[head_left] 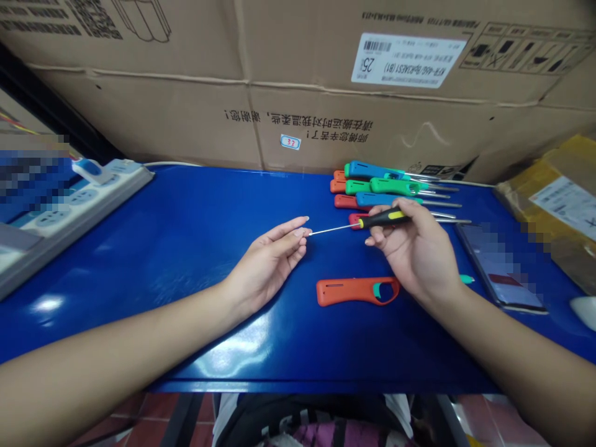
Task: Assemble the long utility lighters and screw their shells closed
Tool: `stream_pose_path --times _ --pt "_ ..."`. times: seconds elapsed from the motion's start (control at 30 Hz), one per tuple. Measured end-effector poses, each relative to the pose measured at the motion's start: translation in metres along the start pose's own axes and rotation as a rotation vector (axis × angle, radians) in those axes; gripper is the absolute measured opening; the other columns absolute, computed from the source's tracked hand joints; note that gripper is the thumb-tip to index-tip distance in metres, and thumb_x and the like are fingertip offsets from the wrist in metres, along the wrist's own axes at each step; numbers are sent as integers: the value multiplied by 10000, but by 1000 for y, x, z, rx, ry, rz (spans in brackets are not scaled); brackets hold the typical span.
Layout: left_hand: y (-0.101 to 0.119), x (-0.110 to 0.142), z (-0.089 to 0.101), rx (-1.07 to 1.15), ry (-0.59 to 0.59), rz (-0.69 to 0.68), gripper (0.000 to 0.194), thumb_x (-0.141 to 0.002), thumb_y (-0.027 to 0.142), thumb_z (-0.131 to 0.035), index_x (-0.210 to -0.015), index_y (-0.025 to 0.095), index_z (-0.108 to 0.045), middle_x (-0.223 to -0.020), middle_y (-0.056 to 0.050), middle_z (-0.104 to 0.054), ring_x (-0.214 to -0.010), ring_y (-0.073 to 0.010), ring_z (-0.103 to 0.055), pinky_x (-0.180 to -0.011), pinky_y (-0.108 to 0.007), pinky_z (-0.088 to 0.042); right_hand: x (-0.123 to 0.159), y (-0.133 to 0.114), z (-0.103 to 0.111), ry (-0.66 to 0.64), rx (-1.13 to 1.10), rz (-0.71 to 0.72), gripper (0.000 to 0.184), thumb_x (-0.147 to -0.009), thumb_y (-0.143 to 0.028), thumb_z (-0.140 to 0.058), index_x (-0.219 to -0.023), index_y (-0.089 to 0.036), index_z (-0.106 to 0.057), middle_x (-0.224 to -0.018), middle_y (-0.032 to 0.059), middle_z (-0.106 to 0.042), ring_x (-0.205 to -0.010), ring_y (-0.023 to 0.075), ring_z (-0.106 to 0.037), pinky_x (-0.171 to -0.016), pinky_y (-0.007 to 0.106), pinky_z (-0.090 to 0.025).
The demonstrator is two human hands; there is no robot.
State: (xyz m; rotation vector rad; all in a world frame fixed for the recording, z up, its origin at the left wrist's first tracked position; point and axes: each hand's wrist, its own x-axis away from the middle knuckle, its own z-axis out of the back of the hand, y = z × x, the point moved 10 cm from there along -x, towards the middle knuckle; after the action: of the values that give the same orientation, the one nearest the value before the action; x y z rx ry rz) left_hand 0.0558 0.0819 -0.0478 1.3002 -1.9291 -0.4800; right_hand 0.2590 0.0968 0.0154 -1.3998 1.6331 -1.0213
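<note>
My right hand [416, 245] holds a black-and-yellow screwdriver [384, 218] by its handle, with the thin shaft pointing left. At the shaft's tip, the thumb and fingers of my left hand [274, 254] are pinched together; whatever is between them is too small to make out. Below the screwdriver an orange gas lighter [349, 292] with a green trigger lies on the blue table [186, 261]. Its right end runs behind my right hand. A green tip [466, 279] shows just past my right wrist.
Several lighters [393, 199] in blue, green, orange and red lie piled behind my right hand. A phone [500, 267] lies to the right, near a taped box [559, 198]. A power strip [74, 217] runs along the left. A large cardboard box [195, 105] stands across the back.
</note>
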Motion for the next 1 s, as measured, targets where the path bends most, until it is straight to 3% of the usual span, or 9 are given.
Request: stream_pose_path --times 0.27,0.67,1.0 --pt "1 -1 3 31 48 -9 267 -909 -12 -631 -1086 149 -750 -965 -40 -776 -785 -67 -728 -784 -148 -612 2 7 -2 6 4 -38 117 -873 -267 -627 -817 -223 -534 -810 11 -731 -563 136 -632 -553 307 -614" --pt "3 0 3 32 52 -16 264 -903 -6 -636 -1096 143 -737 -952 -39 -776 -781 -64 -727 -798 -144 -608 2 10 0 9 -17 -47 154 -853 -291 -665 -833 -216 -533 -813 15 -721 -577 133 -644 -565 303 -615" --pt "4 2 3 -23 33 -43 223 -879 25 -681 -1049 152 -749 -949 -44 -783 -815 -78 -732 -830 -156 -602 1 2 0 9 26 21 208 -854 -318 -670 -796 -242 -485 -803 -3 -715 -566 138 -645 -567 325 -619"
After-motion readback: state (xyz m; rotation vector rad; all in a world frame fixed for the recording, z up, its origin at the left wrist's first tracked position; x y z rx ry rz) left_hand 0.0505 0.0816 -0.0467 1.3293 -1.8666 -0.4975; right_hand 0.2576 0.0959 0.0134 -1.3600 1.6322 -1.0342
